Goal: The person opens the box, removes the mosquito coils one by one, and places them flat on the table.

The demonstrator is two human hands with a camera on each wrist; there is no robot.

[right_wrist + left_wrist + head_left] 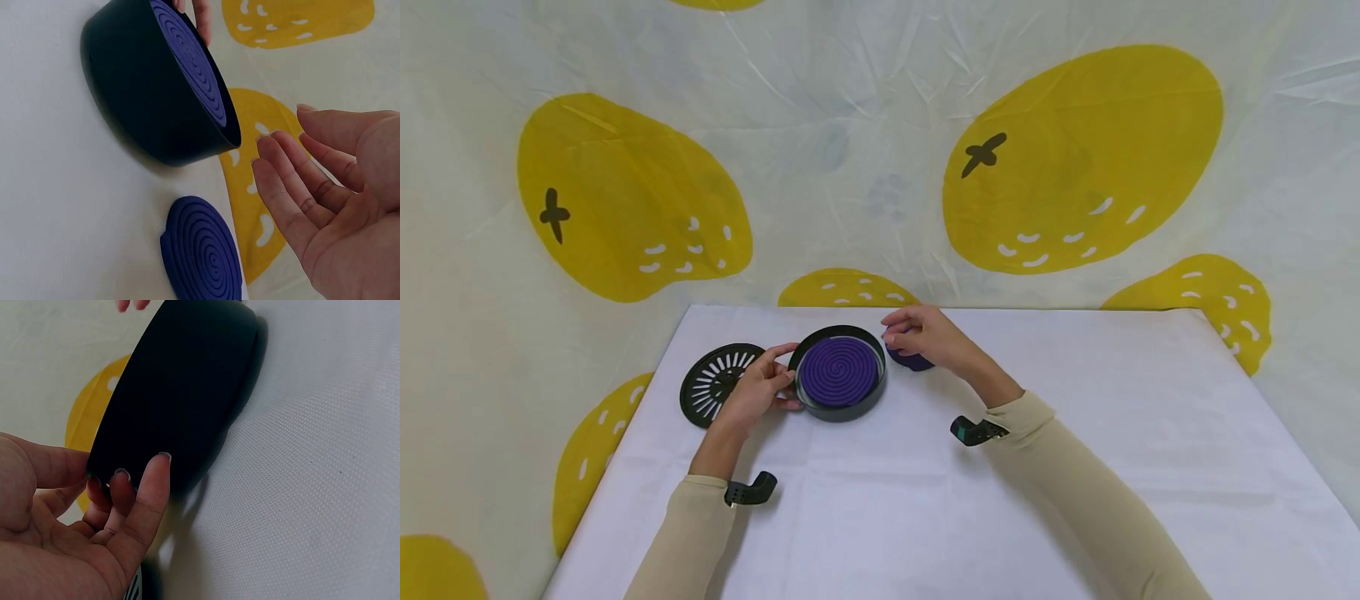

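A round dark mosquito coil holder (842,413) stands on the white table near its far edge, with a purple mosquito coil (838,372) lying spiral side up inside its rim. My left hand (757,392) grips the holder by its left side, and fingertips touch the dark wall in the left wrist view. Right of the holder, my right hand (934,337) hovers with loosely bent fingers and holds nothing. Beneath it a second purple mosquito coil (203,250) lies flat on the table, partly hidden by the hand in the head view.
A dark slotted round lid (727,379) lies at the far left, partly behind the left hand. Behind the table hangs a pale cloth (850,208) with large yellow fruit shapes. The white table (1075,467) extends to the right and front.
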